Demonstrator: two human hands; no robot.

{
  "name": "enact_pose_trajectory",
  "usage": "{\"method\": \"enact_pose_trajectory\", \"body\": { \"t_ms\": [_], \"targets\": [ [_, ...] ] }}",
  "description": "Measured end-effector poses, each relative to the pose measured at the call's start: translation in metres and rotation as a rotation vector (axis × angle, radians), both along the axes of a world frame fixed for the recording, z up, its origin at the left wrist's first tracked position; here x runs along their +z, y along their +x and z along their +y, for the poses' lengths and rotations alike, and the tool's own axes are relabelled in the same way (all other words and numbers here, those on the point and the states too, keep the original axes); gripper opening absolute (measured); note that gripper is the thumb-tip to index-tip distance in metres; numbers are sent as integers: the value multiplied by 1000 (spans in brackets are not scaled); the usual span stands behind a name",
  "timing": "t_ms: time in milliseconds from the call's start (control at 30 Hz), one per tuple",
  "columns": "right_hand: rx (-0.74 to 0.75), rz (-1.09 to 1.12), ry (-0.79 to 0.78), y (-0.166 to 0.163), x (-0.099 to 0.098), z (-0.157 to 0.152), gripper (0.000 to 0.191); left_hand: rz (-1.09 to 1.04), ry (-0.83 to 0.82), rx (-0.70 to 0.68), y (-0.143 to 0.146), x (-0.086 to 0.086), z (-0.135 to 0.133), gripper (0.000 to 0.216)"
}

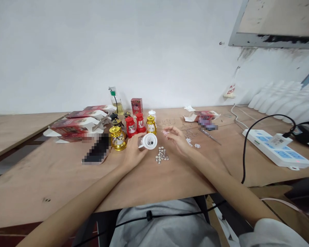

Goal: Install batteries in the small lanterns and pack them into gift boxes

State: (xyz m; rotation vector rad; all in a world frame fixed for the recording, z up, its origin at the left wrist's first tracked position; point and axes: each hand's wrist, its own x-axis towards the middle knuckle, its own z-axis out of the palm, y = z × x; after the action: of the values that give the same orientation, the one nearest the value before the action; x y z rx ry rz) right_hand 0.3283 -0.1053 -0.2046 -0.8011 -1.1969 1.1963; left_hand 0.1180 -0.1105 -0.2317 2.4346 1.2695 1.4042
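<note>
My left hand [133, 153] is wrapped round a small white lantern [153, 146], tipped so that its round open base faces me. Dark and metallic parts show inside that base. To its right, my right hand [179, 141] has thumb and fingers pinched together; what is between the fingertips, if anything, is too small to make out. Several silver button cells [160, 156] lie on the table between my hands. Beyond my left hand stand gold lanterns [117, 140], red lanterns [131, 127] and another white lantern [152, 115].
Flattened red boxes [74, 126] and a phone [98, 149] lie left on the wooden table [149, 185]. At the back stand a bottle [117, 104] and a red box [137, 105]. Small white pieces [197, 145], a screwdriver [210, 136] and a power strip [275, 147] with a black cable are right.
</note>
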Motion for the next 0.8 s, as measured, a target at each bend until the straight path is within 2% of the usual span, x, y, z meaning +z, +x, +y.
{"method": "enact_pose_trajectory", "body": {
  "t_ms": [133,233,300,400,467,533,633,800],
  "targets": [
    [-123,-20,-5,2,-10,9,35,-10,-14,-23,0,0,1,43],
    [-178,-139,122,-1,-15,5,30,30,53,-3,0,1,1,41],
    [-229,-266,312,-3,-16,-2,23,64,71,29,0,1,1,41],
    [-290,-536,688,-6,-15,-16,14,91,47,58,0,1,2,39],
    [-289,-706,896,-8,-15,-23,17,96,36,51,-1,1,2,39],
    [-282,-809,1019,-12,-18,-27,23,105,33,53,-1,1,1,40],
    [-305,-859,1089,-17,-24,-28,29,112,37,84,-1,-1,1,40],
    [-345,-911,1043,-19,-31,-25,31,123,28,96,-1,-3,1,40]
  ]
}}
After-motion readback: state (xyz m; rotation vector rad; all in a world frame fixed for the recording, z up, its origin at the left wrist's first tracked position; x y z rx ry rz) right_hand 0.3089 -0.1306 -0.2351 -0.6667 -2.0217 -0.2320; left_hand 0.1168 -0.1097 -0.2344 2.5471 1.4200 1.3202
